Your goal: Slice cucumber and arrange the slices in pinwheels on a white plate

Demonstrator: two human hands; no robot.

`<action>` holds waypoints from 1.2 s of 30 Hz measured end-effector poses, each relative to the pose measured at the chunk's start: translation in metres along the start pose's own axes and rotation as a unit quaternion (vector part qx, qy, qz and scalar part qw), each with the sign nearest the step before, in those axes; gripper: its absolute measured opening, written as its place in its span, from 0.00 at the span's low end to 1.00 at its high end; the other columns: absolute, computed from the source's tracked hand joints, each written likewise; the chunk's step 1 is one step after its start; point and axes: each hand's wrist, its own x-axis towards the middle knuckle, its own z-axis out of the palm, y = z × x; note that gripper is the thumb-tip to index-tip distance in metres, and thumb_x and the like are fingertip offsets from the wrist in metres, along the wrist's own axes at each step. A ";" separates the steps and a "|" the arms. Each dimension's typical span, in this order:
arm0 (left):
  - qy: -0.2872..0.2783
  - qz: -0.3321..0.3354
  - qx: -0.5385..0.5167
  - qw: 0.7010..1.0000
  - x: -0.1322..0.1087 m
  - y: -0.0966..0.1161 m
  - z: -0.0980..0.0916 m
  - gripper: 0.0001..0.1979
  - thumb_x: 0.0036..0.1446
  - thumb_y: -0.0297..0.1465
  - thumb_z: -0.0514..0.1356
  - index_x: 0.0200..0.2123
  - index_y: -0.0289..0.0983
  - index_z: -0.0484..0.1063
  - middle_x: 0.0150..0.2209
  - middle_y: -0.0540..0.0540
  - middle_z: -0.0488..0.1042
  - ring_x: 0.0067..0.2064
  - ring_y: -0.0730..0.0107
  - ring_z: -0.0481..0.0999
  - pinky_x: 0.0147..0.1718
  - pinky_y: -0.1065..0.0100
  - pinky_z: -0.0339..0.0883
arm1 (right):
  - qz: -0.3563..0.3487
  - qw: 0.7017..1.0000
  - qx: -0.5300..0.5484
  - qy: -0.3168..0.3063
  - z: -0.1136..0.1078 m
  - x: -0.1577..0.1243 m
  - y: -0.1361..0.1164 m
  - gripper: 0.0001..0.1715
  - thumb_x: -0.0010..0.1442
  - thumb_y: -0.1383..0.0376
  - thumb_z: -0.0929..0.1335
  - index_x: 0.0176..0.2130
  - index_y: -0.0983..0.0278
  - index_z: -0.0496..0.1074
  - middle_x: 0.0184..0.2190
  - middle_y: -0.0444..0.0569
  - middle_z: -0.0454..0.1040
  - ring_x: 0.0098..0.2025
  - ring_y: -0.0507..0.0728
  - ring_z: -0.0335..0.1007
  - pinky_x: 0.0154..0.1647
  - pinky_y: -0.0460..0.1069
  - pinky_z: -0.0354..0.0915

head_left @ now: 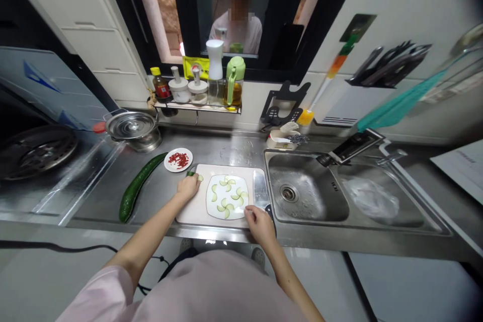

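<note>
A white rounded-square plate [227,195] lies on a pale cutting board [194,206], with cucumber slices [225,207] set out on it in small pinwheel groups. At the board's upper left corner my left hand [188,187] has its fingers closed around a dark green cucumber piece [190,173]; one pale slice [200,178] lies by the fingertips. My right hand [260,222] is at the plate's lower right corner, thumb and forefinger pinched together; what they hold, if anything, is too small to make out. Beside the plate a cleaver [260,187] lies flat, its handle partly behind my right hand.
Left of the board are a whole cucumber [136,193] and a small white dish [169,165] of chopped red pieces. Further left stands a lidded steel pot [141,136]. A double sink [307,211] is on the right. Seasoning bottles stand on a rack [204,107] behind.
</note>
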 end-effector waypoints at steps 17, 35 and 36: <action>0.086 -0.026 -0.171 0.981 -0.007 0.005 0.002 0.09 0.58 0.35 0.55 0.40 0.42 0.72 0.42 0.45 0.76 0.42 0.61 0.75 0.39 0.65 0.64 | -0.011 0.999 0.050 0.016 -0.002 0.014 0.007 0.21 0.61 0.55 0.60 0.40 0.63 0.77 0.27 0.48 0.75 0.30 0.55 0.69 0.32 0.46 0.59; 0.061 0.089 -0.580 0.808 -0.026 0.053 -0.007 0.22 0.43 0.43 0.65 0.37 0.33 0.74 0.26 0.49 0.71 0.28 0.73 0.70 0.31 0.71 0.64 | -0.092 0.992 0.082 0.014 -0.009 0.076 -0.039 0.15 0.59 0.61 0.64 0.43 0.63 0.75 0.29 0.45 0.72 0.33 0.53 0.67 0.37 0.47 0.60; 0.057 0.100 -0.582 0.805 -0.030 0.054 -0.011 0.22 0.43 0.43 0.65 0.37 0.33 0.74 0.26 0.49 0.71 0.28 0.73 0.70 0.31 0.71 0.64 | -0.108 0.990 0.090 0.006 -0.006 0.078 -0.044 0.15 0.59 0.61 0.65 0.44 0.62 0.74 0.31 0.46 0.73 0.34 0.53 0.67 0.39 0.47 0.60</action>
